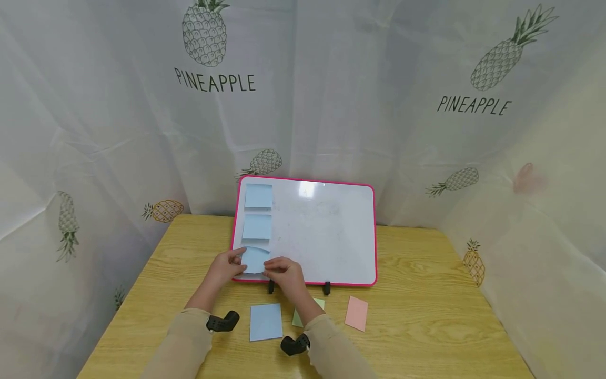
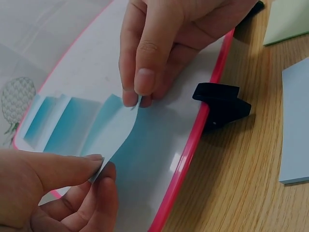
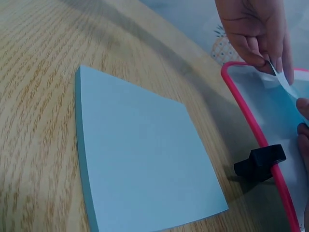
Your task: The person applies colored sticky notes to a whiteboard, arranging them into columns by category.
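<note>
A blue sticky note [image 1: 254,260] lies against the lower left of a pink-rimmed whiteboard [image 1: 326,237]. My left hand [image 1: 226,267] pinches its left edge between thumb and fingers. On the opposite edge, my right hand [image 1: 286,276] pinches the lower right corner. In the left wrist view the note [image 2: 113,126] bows outward between both hands, its free edge off the board. Two more blue sticky notes, an upper one [image 1: 259,196] and a middle one [image 1: 257,227], are stuck above it in a column. The right wrist view catches only part of my right hand at its edge.
On the wooden table [image 1: 416,295] lie a blue sticky note pad [image 1: 266,322], a green pad [image 1: 296,319] partly behind my right forearm, and a pink pad [image 1: 356,313]. Black stand feet [image 1: 327,288] hold the board's lower edge. A pineapple-print cloth [image 1: 341,105] hangs behind.
</note>
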`<state>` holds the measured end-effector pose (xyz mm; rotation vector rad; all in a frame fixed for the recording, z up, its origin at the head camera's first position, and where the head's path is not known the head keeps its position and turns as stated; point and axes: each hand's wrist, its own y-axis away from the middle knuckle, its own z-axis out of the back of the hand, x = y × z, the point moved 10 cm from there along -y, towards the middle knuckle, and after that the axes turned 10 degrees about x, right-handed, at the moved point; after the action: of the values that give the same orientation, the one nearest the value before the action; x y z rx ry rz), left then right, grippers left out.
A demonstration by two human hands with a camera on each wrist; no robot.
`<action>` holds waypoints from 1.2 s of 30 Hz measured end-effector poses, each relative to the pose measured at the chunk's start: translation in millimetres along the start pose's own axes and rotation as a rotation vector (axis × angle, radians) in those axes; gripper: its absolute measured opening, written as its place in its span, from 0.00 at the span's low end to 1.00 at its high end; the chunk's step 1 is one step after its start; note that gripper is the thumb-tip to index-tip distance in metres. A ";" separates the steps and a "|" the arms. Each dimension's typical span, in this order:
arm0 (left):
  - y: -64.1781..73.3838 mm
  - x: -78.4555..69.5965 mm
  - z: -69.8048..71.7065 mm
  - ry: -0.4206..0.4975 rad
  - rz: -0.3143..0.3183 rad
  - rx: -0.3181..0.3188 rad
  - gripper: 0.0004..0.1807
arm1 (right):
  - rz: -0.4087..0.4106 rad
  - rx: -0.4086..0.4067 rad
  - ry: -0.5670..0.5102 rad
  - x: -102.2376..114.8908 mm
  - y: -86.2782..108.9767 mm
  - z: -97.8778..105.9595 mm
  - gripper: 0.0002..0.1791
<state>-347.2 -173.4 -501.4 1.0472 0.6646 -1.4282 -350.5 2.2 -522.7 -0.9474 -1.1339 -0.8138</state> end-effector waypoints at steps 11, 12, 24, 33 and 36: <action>1.8 0.4 0.0 -0.053 -0.015 -0.054 0.27 | 0.171 0.067 0.450 26.5 -6.0 -4.8 0.14; 2.1 0.1 -0.1 -0.079 -0.021 -0.065 0.27 | 0.181 0.081 0.474 28.1 -7.6 -6.0 0.15; 5.8 -19.5 -9.3 -0.554 -0.230 -0.229 0.28 | 0.299 0.168 0.686 32.5 -18.5 -13.8 0.22; 15.2 -31.3 -16.1 -0.806 -0.379 -0.335 0.29 | 0.460 0.054 0.813 42.7 -14.8 -11.2 0.22; 16.6 -33.5 -21.7 -0.892 -0.421 -0.326 0.31 | 0.457 0.039 0.864 43.2 -13.6 -11.1 0.23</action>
<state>-329.3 -141.5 -478.4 -0.0459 0.4299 -1.8638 -348.5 -15.8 -479.7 -0.6636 -0.1707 -0.7018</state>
